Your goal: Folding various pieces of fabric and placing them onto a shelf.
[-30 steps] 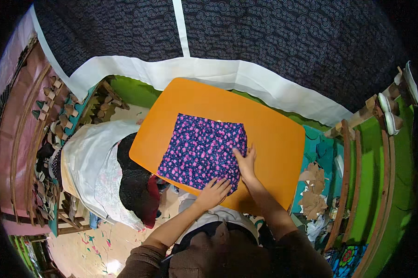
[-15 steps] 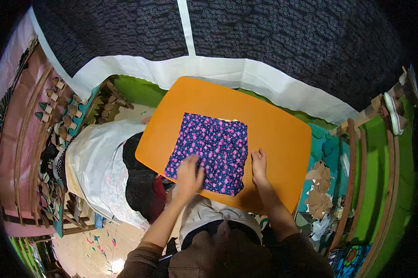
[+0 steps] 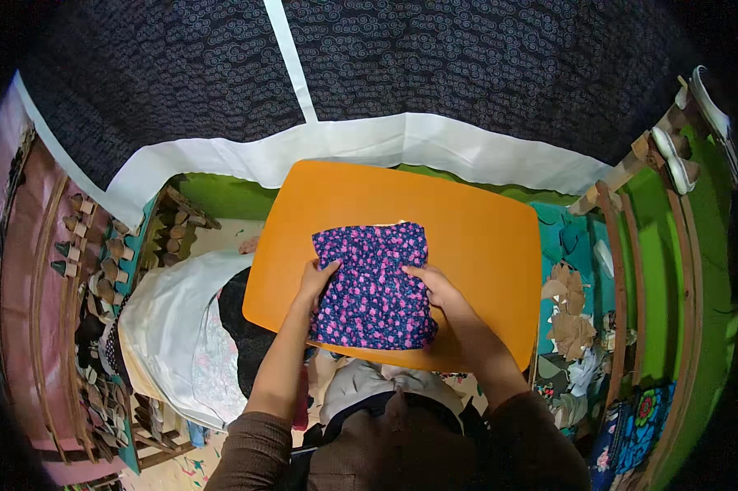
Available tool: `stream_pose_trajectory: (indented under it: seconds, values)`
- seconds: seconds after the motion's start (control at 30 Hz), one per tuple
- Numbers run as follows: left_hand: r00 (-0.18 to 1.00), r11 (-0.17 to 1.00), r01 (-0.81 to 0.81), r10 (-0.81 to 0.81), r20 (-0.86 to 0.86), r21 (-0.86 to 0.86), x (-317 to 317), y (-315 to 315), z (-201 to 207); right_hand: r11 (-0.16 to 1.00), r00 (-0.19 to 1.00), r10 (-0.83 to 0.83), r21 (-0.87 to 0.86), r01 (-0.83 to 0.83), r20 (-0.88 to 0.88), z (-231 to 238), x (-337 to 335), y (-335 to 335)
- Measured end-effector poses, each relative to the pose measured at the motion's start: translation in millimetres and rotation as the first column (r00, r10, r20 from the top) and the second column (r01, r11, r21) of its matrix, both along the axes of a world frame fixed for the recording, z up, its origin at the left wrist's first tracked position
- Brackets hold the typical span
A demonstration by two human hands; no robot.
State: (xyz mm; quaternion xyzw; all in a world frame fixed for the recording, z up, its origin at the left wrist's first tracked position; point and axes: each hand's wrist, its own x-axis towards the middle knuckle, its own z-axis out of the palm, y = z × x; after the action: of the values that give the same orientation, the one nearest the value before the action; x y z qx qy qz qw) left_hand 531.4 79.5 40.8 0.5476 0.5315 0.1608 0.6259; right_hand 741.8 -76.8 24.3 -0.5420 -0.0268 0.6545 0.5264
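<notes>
A dark blue cloth with pink flowers lies over the orange tabletop, its lower edge near the table's front side. My left hand grips the cloth's left edge, thumb on top and the other fingers hidden beneath. Opposite it, my right hand holds the right edge the same way, with its thumb pointing inward. Between the two thumbs the cloth spreads fairly flat. A thin pale strip shows along its far edge.
Left of the table sits a large white fabric bundle with black cloth beside it. Wooden shoe forms line a rack at the far left. Brown scraps lie on a teal surface to the right. Dark patterned fabric hangs beyond the table.
Both hands have come to the cloth's side edges and taken hold. Before, the right was off the cloth and the left was blurred over its lower left. The cloth now sits straighter.
</notes>
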Motion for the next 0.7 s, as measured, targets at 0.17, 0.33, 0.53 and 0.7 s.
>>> stream_pose_trajectory:
  seconds: [0.17,0.33,0.53,0.7]
  values:
    - [0.985,0.898,0.1,-0.027,0.171,-0.429,10,35,26,0.988,0.998,-0.056,0.143,0.055,0.006,29,11,21]
    - [0.851,0.98,0.196,-0.153,0.503,-0.032,14,68,81,0.923,0.849,-0.187,0.384,-0.02,0.494,112,31,41]
    - [0.813,0.517,0.242,-0.569,0.119,0.821,-15,56,70,0.833,-0.016,-0.251,0.207,-0.514,0.968,108,29,0]
    - [0.58,-0.17,0.569,-0.611,-0.539,0.805,-69,14,15,0.728,-0.431,-0.001,-0.294,-0.619,0.903,45,-3,-58]
